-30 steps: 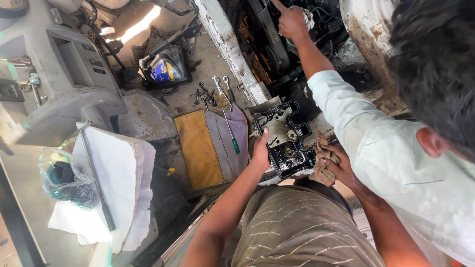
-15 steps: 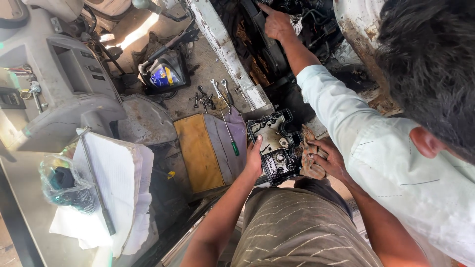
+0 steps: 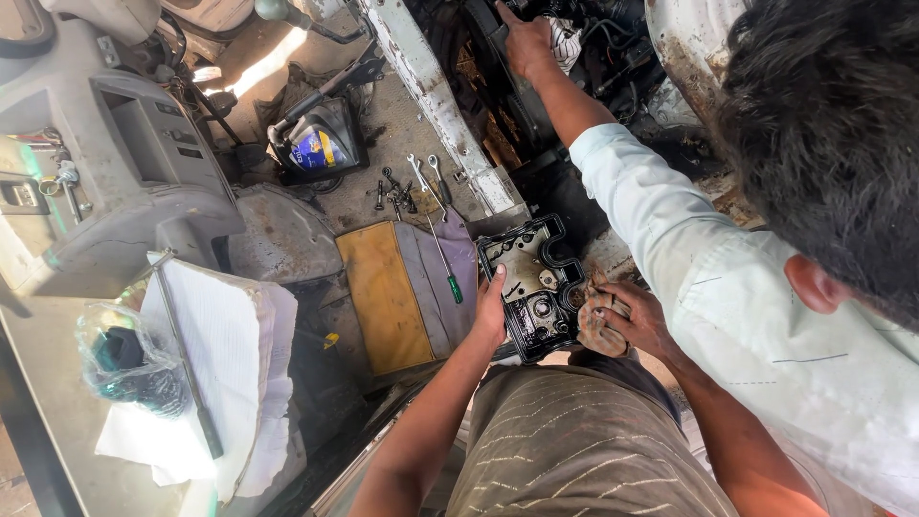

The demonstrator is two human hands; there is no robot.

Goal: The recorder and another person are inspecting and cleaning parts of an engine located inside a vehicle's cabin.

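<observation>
Presently the left hand (image 3: pixel 493 311) is clamped on the left edge of a black engine cover (image 3: pixel 532 285), which lies between both hands, above the lap. The right hand (image 3: pixel 639 316) is closed on a dirty rag (image 3: pixel 599 323) pressed to the cover's right side. Beyond the left hand lie a green-handled screwdriver (image 3: pixel 443 258) and wrenches (image 3: pixel 421 174); a co-worker's hand (image 3: pixel 526 43) reaches into what appears to be the engine bay.

Both forearms extended forward; left hand (image 3: pixel 492 311) fingers curled gripping, right hand (image 3: pixel 639 316) clenched.

Black engine cover (image 3: pixel 532 287) face-up, grimy rag (image 3: pixel 601 324) at edge.
</observation>
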